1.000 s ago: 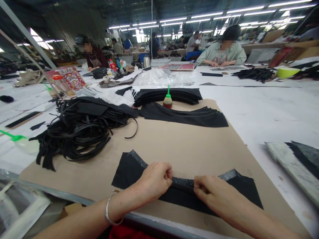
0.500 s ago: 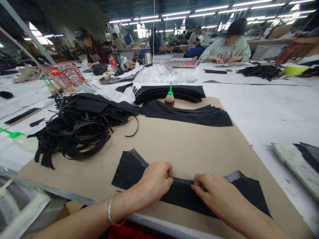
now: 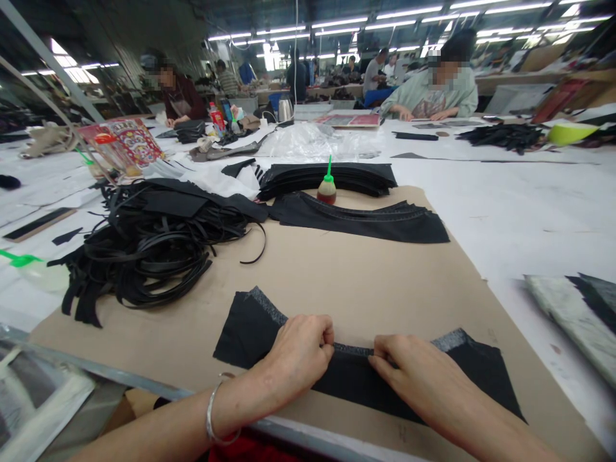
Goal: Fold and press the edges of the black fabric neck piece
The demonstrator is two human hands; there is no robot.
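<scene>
Flat on tan cardboard sheet (image 3: 346, 282), near its front edge: thin curved black fabric panel (image 3: 245, 327). Pinching its grey folded rim (image 3: 447, 338) with curled, closed fingers: left hand (image 3: 298, 353) and right hand (image 3: 418, 378), slightly apart. Probably light, limp, easily creased; best gripped along that rim

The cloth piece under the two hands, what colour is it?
The flat cloth piece is black with a grey strip along its upper edge; the head view shows it.
</scene>
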